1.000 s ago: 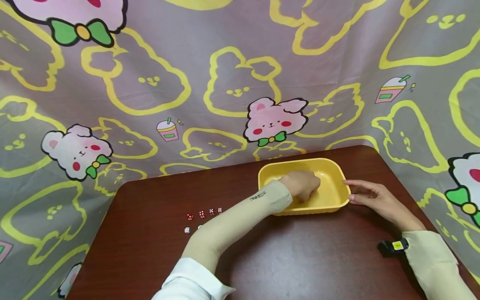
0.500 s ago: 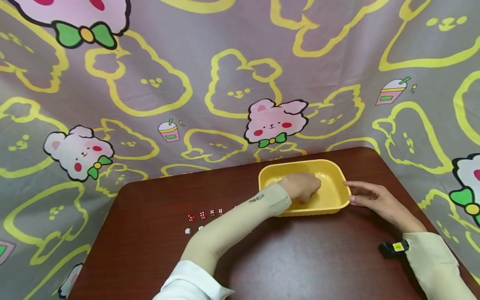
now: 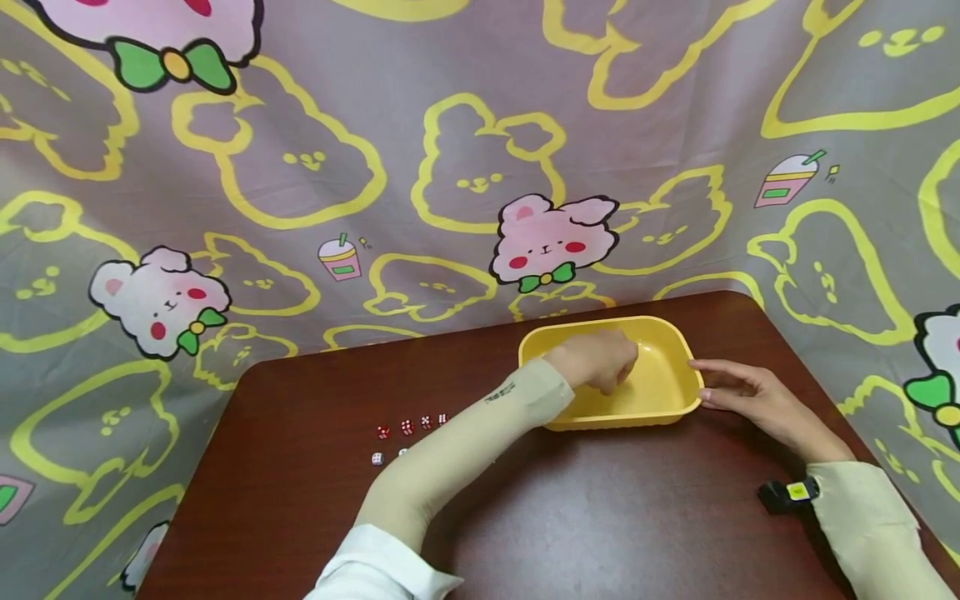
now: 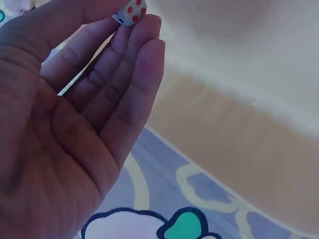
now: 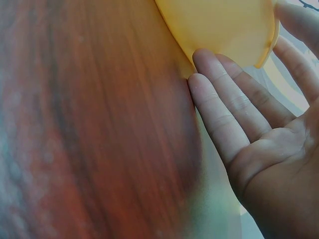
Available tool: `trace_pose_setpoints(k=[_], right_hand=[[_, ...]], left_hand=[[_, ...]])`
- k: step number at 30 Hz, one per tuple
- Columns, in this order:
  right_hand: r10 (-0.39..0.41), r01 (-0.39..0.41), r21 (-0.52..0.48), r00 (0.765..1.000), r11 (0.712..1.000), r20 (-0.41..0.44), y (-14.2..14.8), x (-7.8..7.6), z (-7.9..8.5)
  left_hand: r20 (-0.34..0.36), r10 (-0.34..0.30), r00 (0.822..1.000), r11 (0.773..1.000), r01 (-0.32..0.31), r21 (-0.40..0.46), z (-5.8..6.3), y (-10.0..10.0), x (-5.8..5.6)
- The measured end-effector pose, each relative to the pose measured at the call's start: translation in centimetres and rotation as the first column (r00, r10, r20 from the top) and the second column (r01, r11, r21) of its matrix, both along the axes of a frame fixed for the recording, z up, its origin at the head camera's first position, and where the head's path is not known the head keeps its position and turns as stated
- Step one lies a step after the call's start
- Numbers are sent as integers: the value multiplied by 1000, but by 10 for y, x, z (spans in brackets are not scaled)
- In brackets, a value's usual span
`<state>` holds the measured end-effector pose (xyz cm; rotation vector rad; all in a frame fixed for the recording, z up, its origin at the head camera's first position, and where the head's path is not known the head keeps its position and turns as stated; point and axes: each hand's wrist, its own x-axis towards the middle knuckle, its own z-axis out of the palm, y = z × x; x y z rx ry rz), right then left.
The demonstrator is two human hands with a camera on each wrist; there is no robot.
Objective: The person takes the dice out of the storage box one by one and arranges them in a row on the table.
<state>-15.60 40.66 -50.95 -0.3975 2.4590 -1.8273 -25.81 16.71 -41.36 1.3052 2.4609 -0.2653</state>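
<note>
In the head view my left hand [image 3: 596,360] reaches down inside a yellow plastic basin [image 3: 663,410]. The left wrist view shows it pinching a white die [image 4: 130,13] with red and dark pips between thumb and fingertips. At the basin's right end, my right hand [image 3: 757,408] touches the rim with its fingertips. Seen from the right wrist, its fingers [image 5: 227,109] are fairly straight against the outer wall. What else lies in the basin under my left hand is hidden.
Left of my left forearm, red dice [image 3: 407,427] stand in a row, with white dice [image 3: 377,458] in front. My forearm partly covers both rows. The brown table [image 3: 637,517] meets a patterned cloth [image 3: 420,208] behind and at the right.
My left hand has lifted slightly and shifted a little left within the basin. The right hand stays at the rim, and the basin and dice on the table stay put.
</note>
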Motion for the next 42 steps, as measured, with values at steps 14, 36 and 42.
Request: trace_pose_setpoints(k=[14,36,42], right_hand=[[3,-3,-1,1000,1000,-1,2,-1,-3],[20,-20,-34,1000,999,-8,1,0,1],[34,-34,-37,999,999,-2,1,1,2]], left_hand=[[31,20,999,997,-22,75,28,-19,6],[52,94,994,988,-100,121,49,-77,13],[45,110,993,981,-115,157,53,-91,15]])
